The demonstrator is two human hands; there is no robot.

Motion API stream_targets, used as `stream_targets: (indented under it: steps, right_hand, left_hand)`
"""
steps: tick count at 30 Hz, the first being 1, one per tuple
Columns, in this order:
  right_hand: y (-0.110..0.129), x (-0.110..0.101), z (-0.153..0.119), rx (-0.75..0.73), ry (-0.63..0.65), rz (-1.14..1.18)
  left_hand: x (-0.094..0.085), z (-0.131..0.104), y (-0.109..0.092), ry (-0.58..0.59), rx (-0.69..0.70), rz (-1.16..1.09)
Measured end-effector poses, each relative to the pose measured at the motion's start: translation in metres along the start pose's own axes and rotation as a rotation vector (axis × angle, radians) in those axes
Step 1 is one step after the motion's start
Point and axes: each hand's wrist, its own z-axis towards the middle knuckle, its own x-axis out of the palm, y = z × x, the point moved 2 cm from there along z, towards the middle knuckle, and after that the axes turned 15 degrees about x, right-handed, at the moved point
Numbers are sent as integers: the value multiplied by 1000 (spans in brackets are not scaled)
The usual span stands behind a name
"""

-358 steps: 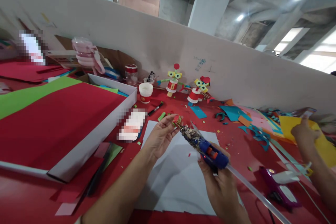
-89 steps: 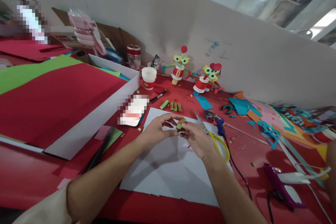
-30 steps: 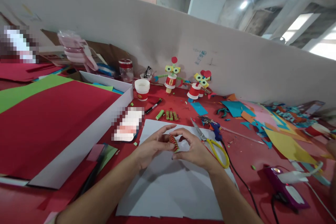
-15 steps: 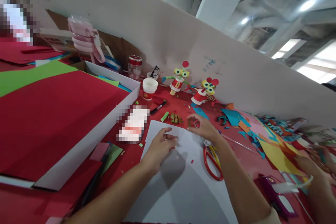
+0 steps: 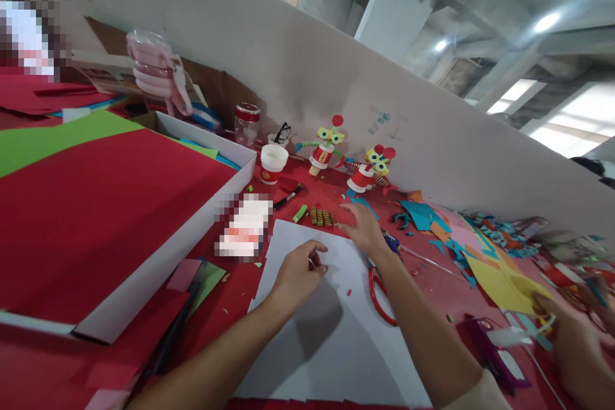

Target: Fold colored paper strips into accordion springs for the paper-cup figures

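Note:
My left hand [image 5: 298, 274] hovers over the white sheet [image 5: 307, 371], its fingers loosely curled with a gap between them and nothing visible inside. At the sheet's far edge, my right hand [image 5: 364, 230] has its thumb and fingers spread. Its fingertips are right beside small accordion-folded paper strips [image 5: 321, 216] in green and red-brown. A light green folded strip [image 5: 300, 213] lies left of these. Red-handled scissors [image 5: 379, 301] rest partly under my right forearm. A tiny red scrap [image 5: 349, 293] sits on the sheet between my hands.
Two paper-cup figures [image 5: 321, 155] stand by the wall. Stacked paper cups [image 5: 273, 163], a marker [image 5: 288, 196] and a phone [image 5: 245, 227] are left of centre. A box with red paper [image 5: 120, 218] fills the left. Another person's hand [image 5: 552, 314] is at right near yellow paper [image 5: 500, 285].
My right hand's fingers have opened beside the folded strips; a small folded piece that seemed pinched there is no longer between them. My left hand's fingers have curled slightly more.

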Motion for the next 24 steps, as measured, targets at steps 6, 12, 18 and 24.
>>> stream_targets:
  steps: [6, 12, 18, 24]
  right_hand:
    - [12, 18, -93, 107, -19, 349]
    - [12, 34, -124, 122, 60, 535]
    - [5, 37, -119, 302, 120, 564]
    - [5, 36, -122, 246, 54, 461]
  left_hand:
    - [6, -8, -6, 223, 241, 336]
    - [13, -33, -42, 514, 402, 879]
    - [-12, -87, -58, 441, 585, 843]
    - [-90, -159, -25, -390, 391, 1041]
